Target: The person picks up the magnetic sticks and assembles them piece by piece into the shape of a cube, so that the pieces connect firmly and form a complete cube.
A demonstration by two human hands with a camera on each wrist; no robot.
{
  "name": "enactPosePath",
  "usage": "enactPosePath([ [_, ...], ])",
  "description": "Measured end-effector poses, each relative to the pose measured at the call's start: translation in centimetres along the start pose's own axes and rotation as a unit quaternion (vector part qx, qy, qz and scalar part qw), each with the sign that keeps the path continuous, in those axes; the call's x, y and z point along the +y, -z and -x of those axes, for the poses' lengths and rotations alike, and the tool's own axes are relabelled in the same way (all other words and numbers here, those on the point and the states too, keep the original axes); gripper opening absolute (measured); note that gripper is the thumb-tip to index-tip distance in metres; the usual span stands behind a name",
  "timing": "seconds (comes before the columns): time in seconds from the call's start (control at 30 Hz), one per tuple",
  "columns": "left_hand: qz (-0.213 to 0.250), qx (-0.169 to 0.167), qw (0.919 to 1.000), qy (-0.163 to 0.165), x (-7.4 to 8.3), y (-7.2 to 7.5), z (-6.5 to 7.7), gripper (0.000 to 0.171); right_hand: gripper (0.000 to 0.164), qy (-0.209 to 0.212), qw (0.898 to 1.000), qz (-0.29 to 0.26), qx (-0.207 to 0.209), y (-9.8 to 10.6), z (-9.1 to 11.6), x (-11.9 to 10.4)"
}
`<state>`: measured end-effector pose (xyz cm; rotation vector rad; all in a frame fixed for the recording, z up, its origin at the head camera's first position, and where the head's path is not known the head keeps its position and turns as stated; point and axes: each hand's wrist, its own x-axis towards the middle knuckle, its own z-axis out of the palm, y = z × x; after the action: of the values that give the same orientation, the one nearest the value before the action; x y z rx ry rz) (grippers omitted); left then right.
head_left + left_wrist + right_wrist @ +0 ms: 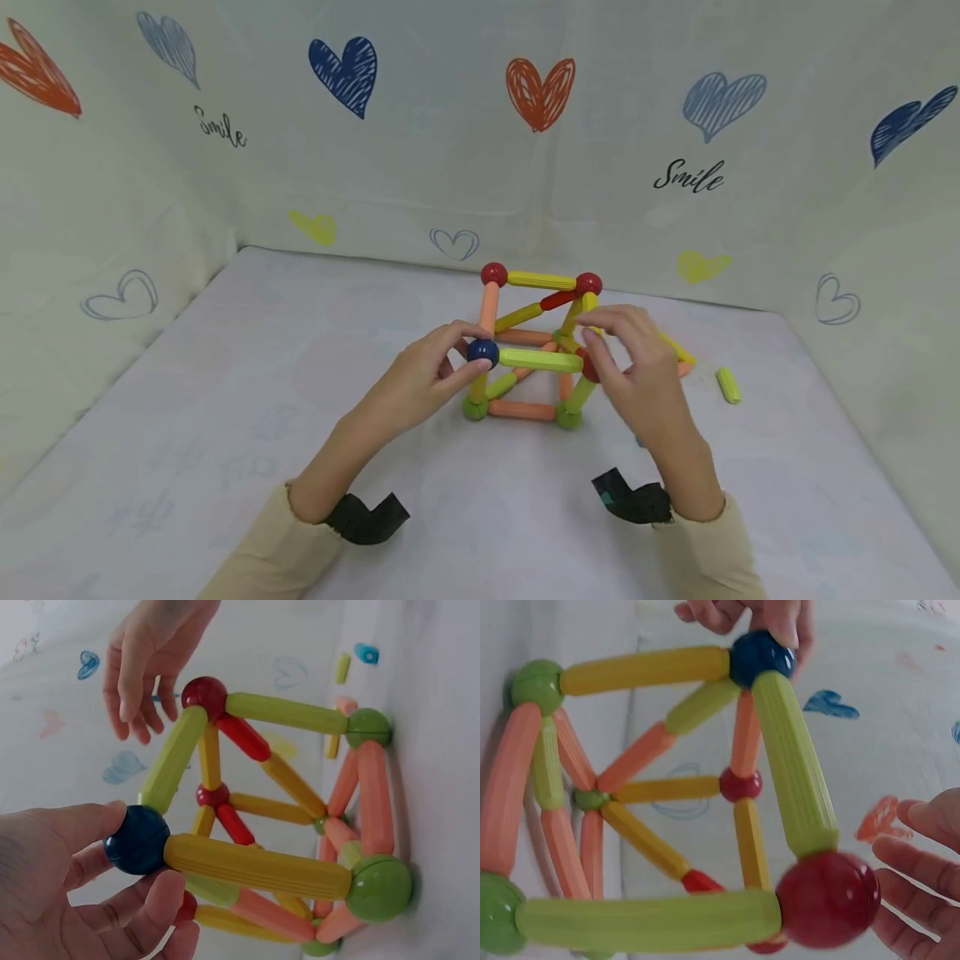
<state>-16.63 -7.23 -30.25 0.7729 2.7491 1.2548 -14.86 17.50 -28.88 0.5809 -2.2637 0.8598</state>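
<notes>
A cube-like frame of coloured rods and balls stands on the table, with green balls at its base. My left hand pinches the dark blue ball at the near upper left corner between thumb and fingers. From that ball a lime rod runs across to a red ball, and a yellow rod goes down to the base. My right hand is beside this red ball, its fingers loosely bent and holding nothing. Two more red balls top the far side, joined by a yellow rod.
Right of the frame lies a loose lime rod. A yellow rod is partly behind my right hand, and a small blue piece lies near the lime one. A heart-printed cloth wall closes off the back and sides.
</notes>
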Motion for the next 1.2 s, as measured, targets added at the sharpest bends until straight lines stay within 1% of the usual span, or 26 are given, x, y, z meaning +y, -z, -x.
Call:
enactPosePath([
  [0.07, 0.001, -0.001, 1.0, 0.002, 0.0, 0.0, 0.0, 0.035, 0.017, -0.045, 0.998, 0.008, 0.035, 0.9, 0.0, 1.3],
  [0.1, 0.001, -0.002, 1.0, 0.002, 0.0, 0.1, 0.0, 0.035, 0.018, -0.077, 0.996, 0.018, 0.045, 1.3, 0.1, 2.0],
  [0.17, 0.003, -0.002, 1.0, 0.003, 0.0, 0.1, 0.0, 0.035, 0.023, -0.151, 0.987, 0.031, 0.047, 2.0, 0.5, 4.1],
  [0.2, 0.004, -0.003, 1.0, 0.004, 0.0, 0.1, 0.0, 0.035, 0.029, -0.19, 0.98, 0.035, 0.038, 2.3, 0.9, 5.4],
  [0.23, 0.005, -0.004, 1.0, 0.004, -0.1, 0.1, -0.1, 0.035, 0.035, -0.235, 0.971, 0.046, 0.025, 2.4, 1.4, 6.9],
  [0.27, 0.005, -0.005, 1.0, 0.004, -0.1, 0.1, -0.1, 0.035, 0.041, -0.28, 0.958, 0.053, 0.007, 2.6, 1.8, 8.4],
  [0.33, 0.007, -0.006, 0.9999, 0.005, -0.1, 0.1, -0.1, 0.035, 0.053, -0.358, 0.931, 0.062, -0.046, 2.8, 2.8, 11.5],
  [0.37, 0.008, -0.007, 0.9999, 0.006, -0.1, 0.1, -0.1, 0.035, 0.058, -0.384, 0.918, 0.057, -0.075, 2.9, 3.3, 12.8],
  [0.4, 0.008, -0.007, 0.9999, 0.007, -0.1, 0.1, -0.1, 0.035, 0.062, -0.414, 0.903, 0.056, -0.1, 3.0, 3.7, 13.9],
  [0.47, 0.01, -0.007, 0.9999, 0.009, -0.1, 0.2, -0.1, 0.035, 0.069, -0.457, 0.878, 0.041, -0.139, 3.2, 4.2, 15.0],
  [0.53, 0.012, -0.008, 0.9998, 0.01, -0.2, 0.2, -0.1, 0.035, 0.071, -0.483, 0.859, 0.019, -0.171, 3.4, 4.5, 15.2],
  [0.63, 0.013, -0.01, 0.9998, 0.012, -0.2, 0.2, -0.1, 0.035, 0.069, -0.516, 0.834, -0.011, -0.196, 3.1, 4.7, 14.8],
  [0.67, 0.013, -0.01, 0.9998, 0.013, -0.2, 0.2, -0.2, 0.035, 0.067, -0.524, 0.827, -0.016, -0.203, 2.9, 4.8, 14.7],
  [0.73, 0.015, -0.012, 0.9997, 0.013, -0.3, 0.2, -0.2, 0.035, 0.064, -0.533, 0.817, -0.024, -0.217, 2.7, 4.9, 14.4],
  [0.8, 0.016, -0.013, 0.9997, 0.013, -0.3, 0.2, -0.2, 0.035, 0.062, -0.545, 0.809, -0.021, -0.219, 2.6, 5.0, 14.3],
  [0.87, 0.018, -0.015, 0.9996, 0.013, -0.3, 0.2, -0.3, 0.036, 0.062, -0.554, 0.803, -0.014, -0.22, 2.6, 5.2, 14.3],
  [0.97, 0.02, -0.017, 0.9996, 0.014, -0.3, 0.1, -0.3, 0.036, 0.064, -0.555, 0.803, -0.005, -0.217, 2.5, 5.3, 14.5],
  [1.1, 0.02, -0.018, 0.9995, 0.017, -0.3, 0.2, -0.3, 0.036, 0.064, -0.551, 0.8, 0.022, -0.236, 2.2, 5.2, 14.9],
  [1.2, 0.02, -0.018, 0.9995, 0.019, -0.3, 0.2, -0.3, 0.035, 0.057, -0.553, 0.793, 0.037, -0.255, 2.0, 4.9, 15.1],
])
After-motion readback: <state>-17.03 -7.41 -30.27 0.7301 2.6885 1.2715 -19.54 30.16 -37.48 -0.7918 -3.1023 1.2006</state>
